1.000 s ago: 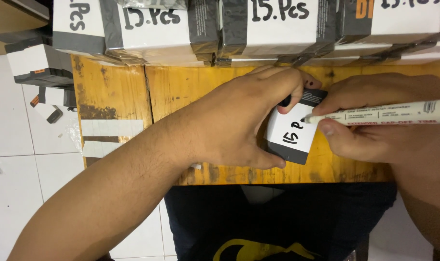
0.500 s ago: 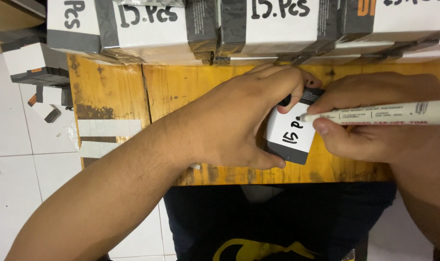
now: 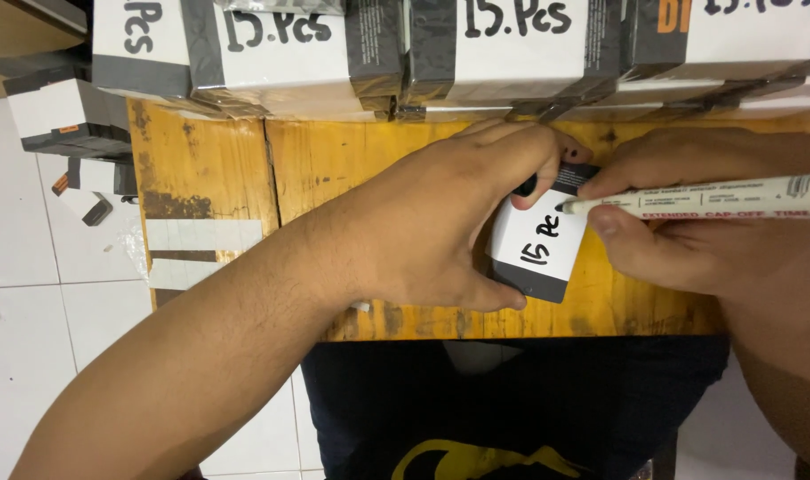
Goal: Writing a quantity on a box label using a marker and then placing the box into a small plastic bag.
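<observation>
White-faced with black bands, the small box (image 3: pixel 538 249) lies tilted on the wooden table (image 3: pixel 334 160). Left hand (image 3: pixel 441 222) clamps it; right hand (image 3: pixel 689 222) grips a marker (image 3: pixel 698 197), tip on the box.

Small box (image 3: pixel 538 253) mid-table, tilted, white face with black bands at both ends, handwritten black marks on white. Row of bigger boxes (image 3: pixel 512 44) along far table edge, side by side, white faces, dark grey-black bands, plastic-wrapped, black handwriting; one at right (image 3: pixel 716 36) shows orange print. More black-and-white boxes (image 3: pixel 63 116) stacked on floor at left. White paper strips (image 3: pixel 200 236) lying flat at table's left edge.
</observation>
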